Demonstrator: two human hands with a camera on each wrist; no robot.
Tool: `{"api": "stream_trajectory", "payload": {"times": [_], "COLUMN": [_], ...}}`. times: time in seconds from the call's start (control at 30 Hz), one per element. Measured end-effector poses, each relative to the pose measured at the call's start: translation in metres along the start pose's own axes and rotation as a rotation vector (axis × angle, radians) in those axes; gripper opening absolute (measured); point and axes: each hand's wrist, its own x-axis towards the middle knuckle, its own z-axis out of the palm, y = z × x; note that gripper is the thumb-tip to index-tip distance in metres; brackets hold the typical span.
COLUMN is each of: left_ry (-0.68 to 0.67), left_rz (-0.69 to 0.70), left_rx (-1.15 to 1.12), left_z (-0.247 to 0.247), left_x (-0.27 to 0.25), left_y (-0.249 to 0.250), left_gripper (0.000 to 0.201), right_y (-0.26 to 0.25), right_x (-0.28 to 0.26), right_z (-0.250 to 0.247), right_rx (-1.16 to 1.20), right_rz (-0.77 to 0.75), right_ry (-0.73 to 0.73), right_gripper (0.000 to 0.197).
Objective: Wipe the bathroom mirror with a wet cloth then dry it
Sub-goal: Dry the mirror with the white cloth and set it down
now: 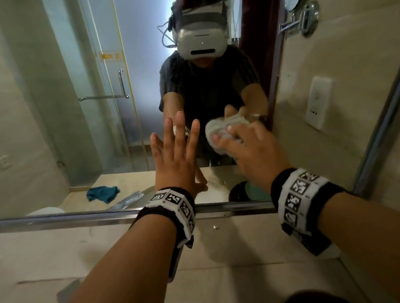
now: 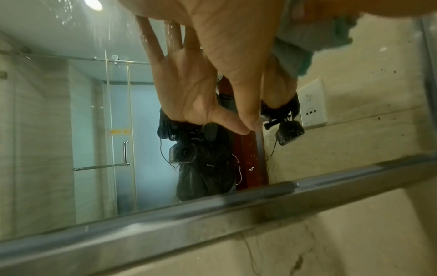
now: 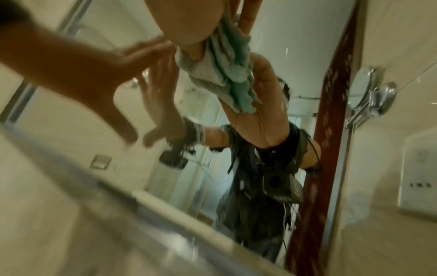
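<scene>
Head view: right hand (image 1: 250,143) gripping bunched pale grey-green cloth (image 1: 219,134), pressed on large metal-framed wall mirror (image 1: 67,116); left hand (image 1: 177,158) flat, fingers splayed on glass. Risk: palm smudging the glass (droplets up top). Beige stone counter (image 1: 56,252), reflected glass shower door behind.

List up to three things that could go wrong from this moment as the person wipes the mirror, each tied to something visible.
1. The left hand lies flat, fingers spread, on the mirror; it may leave prints on the glass.
2. The cloth is bunched in the right hand, so little of it meets the glass and streaks may remain.
3. Droplets show near the left fingers in the left wrist view; they could dry as spots.
</scene>
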Motion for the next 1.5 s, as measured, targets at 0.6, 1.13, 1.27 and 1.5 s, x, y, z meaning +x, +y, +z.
{"api": "stream_trajectory", "payload": {"times": [0.6,1.13,1.27,1.5], "left_ry": [0.027,0.077,0.143,0.224], "left_rz": [-0.043,0.009,0.048,0.123], "left_rx": [-0.071,0.001,0.078,0.083], "left_z": [0.045,0.045,0.016,-0.098], "left_x": [-0.019,-0.026,-0.023,0.047], "left_y": [0.012,0.004,-0.008,0.001], "left_gripper": [0.141,0.147,0.133,0.129], "right_y": [-0.004,0.006,0.034,0.067], "right_x": [-0.01,-0.119,-0.113,-0.022], "right_z": [0.011,0.053,0.022,-0.04], "right_rx": [0.019,-0.052,-0.081,-0.153], "right_rz": [0.069,-0.228,-0.275,-0.257], "right_ry": [-0.076,-0.183,-0.247,-0.128], "right_gripper": [0.044,0.06,0.062,0.052]}}
